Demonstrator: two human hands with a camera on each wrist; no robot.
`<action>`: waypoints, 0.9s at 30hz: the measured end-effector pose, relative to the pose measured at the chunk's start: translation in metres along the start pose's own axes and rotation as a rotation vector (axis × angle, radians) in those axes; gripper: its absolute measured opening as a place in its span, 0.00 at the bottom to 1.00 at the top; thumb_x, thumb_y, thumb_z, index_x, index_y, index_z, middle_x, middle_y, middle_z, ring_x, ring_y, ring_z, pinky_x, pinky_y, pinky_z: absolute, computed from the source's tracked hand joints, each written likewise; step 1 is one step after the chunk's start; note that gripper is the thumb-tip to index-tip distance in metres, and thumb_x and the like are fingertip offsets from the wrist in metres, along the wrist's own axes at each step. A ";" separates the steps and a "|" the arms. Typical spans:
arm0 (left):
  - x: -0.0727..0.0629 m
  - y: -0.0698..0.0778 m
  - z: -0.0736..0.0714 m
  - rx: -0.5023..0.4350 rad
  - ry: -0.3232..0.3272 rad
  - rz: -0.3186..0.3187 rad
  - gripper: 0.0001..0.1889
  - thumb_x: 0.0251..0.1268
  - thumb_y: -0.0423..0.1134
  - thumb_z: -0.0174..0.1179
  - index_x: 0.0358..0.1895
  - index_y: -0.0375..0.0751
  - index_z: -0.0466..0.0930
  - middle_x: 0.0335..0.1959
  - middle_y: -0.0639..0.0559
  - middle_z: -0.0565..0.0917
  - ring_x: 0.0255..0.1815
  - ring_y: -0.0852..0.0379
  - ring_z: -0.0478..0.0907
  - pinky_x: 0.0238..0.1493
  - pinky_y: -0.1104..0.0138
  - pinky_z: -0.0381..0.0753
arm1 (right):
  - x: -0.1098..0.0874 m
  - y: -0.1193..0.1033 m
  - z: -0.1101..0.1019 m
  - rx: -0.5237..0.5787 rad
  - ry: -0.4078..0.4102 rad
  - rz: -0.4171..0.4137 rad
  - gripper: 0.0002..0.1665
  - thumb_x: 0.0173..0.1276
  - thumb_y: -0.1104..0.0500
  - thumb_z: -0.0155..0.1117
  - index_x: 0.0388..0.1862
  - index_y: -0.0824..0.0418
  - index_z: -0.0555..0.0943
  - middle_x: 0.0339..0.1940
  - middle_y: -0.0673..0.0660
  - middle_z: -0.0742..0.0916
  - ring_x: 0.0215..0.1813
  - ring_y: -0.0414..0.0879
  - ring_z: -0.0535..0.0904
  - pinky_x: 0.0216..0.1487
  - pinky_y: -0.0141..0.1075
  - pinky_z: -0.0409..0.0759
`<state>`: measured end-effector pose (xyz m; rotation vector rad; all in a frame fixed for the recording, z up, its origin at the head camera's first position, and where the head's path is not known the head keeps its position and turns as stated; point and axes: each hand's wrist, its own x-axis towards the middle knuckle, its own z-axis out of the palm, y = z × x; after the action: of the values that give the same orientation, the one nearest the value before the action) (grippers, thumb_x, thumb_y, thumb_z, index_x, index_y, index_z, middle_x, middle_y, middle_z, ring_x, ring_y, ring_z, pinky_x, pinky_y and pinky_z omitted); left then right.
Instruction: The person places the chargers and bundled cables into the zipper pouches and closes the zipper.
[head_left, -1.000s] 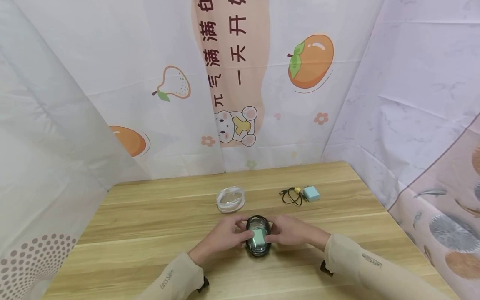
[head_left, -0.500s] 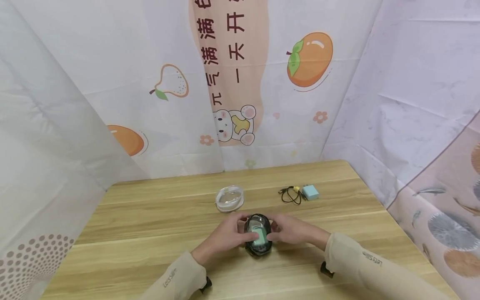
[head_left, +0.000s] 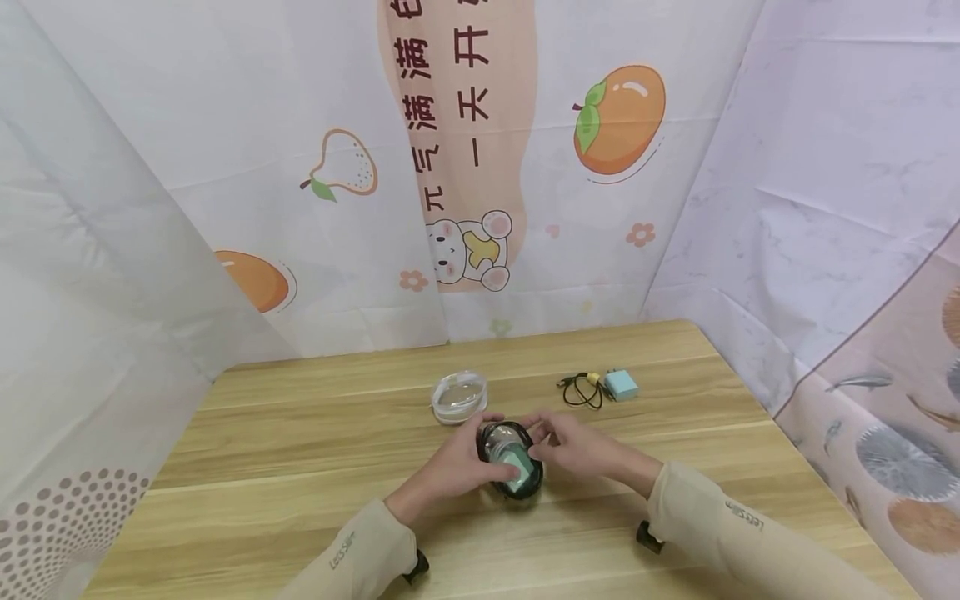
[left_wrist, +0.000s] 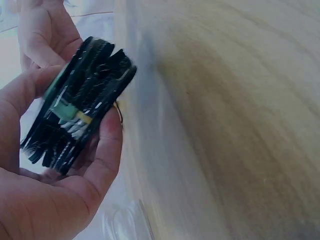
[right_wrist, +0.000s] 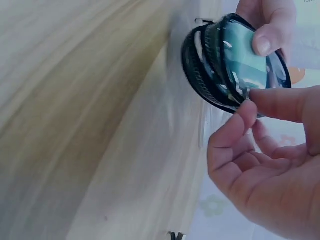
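Note:
A small oval zippered pouch [head_left: 497, 435] with black edges and a clear top is held just above the table. Through its clear side a pale green block [head_left: 519, 457] shows. My left hand [head_left: 459, 462] grips the pouch from the left, thumb across the top and fingers beneath, as the left wrist view shows. At the pouch's right edge my right hand [right_wrist: 275, 175] pinches a small metal zipper pull [right_wrist: 247, 93] between thumb and forefinger. In the left wrist view the pouch's side [left_wrist: 95, 95] shows black bands with green and yellow bits between them.
A coiled white cable [head_left: 442, 409] lies behind the pouch on the wooden table [head_left: 300, 467]. Farther right are a thin black cable [head_left: 567, 397] with a yellow part and a light blue charger [head_left: 622, 385]. Printed cloth walls [head_left: 600, 275] enclose the table's back and sides.
The pouch has come up and turned, its top tipping left. My right hand has shifted up along its edge to the zipper pull; my left hand keeps its grip.

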<state>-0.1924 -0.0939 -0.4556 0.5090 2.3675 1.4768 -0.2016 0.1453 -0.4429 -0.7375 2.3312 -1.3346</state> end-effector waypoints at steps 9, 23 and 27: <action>0.001 0.005 -0.008 -0.127 0.052 0.060 0.42 0.54 0.42 0.77 0.71 0.45 0.65 0.60 0.45 0.76 0.57 0.49 0.77 0.58 0.53 0.78 | 0.002 -0.011 -0.006 0.007 0.111 -0.075 0.19 0.73 0.61 0.66 0.59 0.66 0.79 0.43 0.56 0.84 0.39 0.52 0.79 0.36 0.35 0.79; 0.000 0.006 -0.014 -0.288 0.067 0.095 0.41 0.58 0.36 0.74 0.73 0.39 0.62 0.63 0.41 0.75 0.60 0.47 0.76 0.59 0.57 0.78 | 0.000 -0.015 -0.006 0.050 0.071 -0.063 0.24 0.75 0.56 0.65 0.63 0.68 0.78 0.42 0.57 0.85 0.40 0.49 0.81 0.40 0.42 0.84; 0.000 0.004 -0.018 -0.251 0.011 0.099 0.39 0.58 0.39 0.75 0.71 0.38 0.67 0.59 0.45 0.80 0.58 0.50 0.78 0.60 0.60 0.78 | -0.001 -0.017 -0.007 0.038 0.082 -0.098 0.20 0.74 0.57 0.66 0.59 0.66 0.81 0.40 0.55 0.86 0.40 0.48 0.80 0.37 0.35 0.81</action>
<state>-0.1994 -0.1065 -0.4444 0.5617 2.1495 1.7929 -0.2003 0.1438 -0.4245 -0.8097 2.3526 -1.4731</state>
